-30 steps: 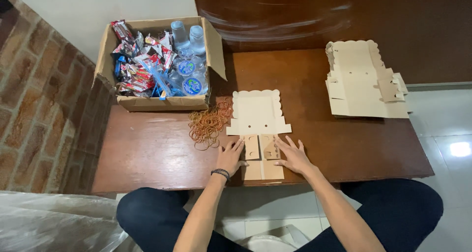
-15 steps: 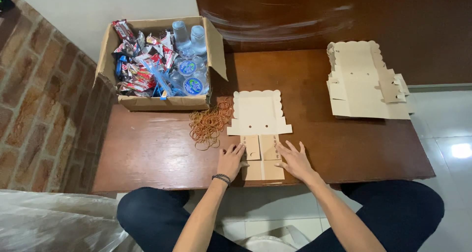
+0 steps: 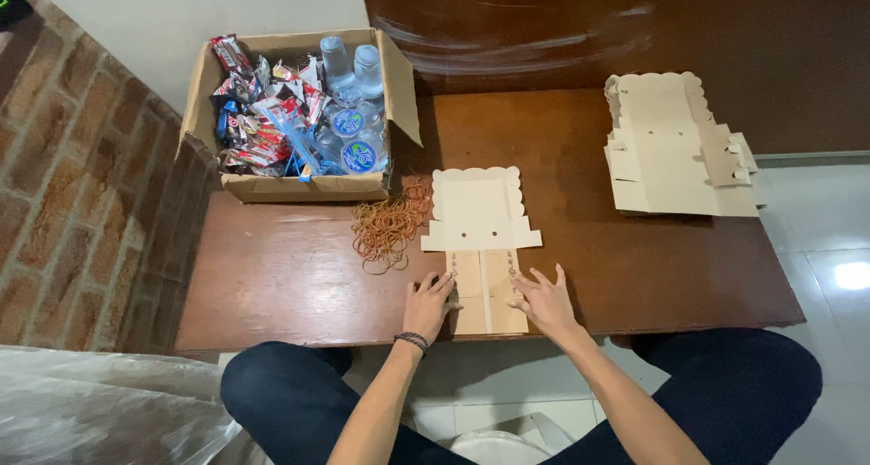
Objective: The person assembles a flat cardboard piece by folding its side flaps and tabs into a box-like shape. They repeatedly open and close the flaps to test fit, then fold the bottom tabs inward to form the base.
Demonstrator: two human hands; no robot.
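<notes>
A flat, unfolded cardboard box blank [image 3: 478,213] with scalloped edges lies on the brown wooden table [image 3: 272,284] in front of me. My left hand [image 3: 426,306] rests fingers spread on the left side of the blank's near flaps. My right hand [image 3: 544,302] presses flat on the right side of those flaps. Neither hand grips anything. A dark band sits on my left wrist.
An open carton [image 3: 299,111] of snack packets and sealed water cups stands at the back left. A heap of rubber bands [image 3: 390,225] lies beside the blank. A stack of flat box blanks [image 3: 675,148] sits at the back right. A brick wall [image 3: 63,193] is on the left.
Both hands stay on the near flaps with only slight shifts. The view has tilted slightly.
</notes>
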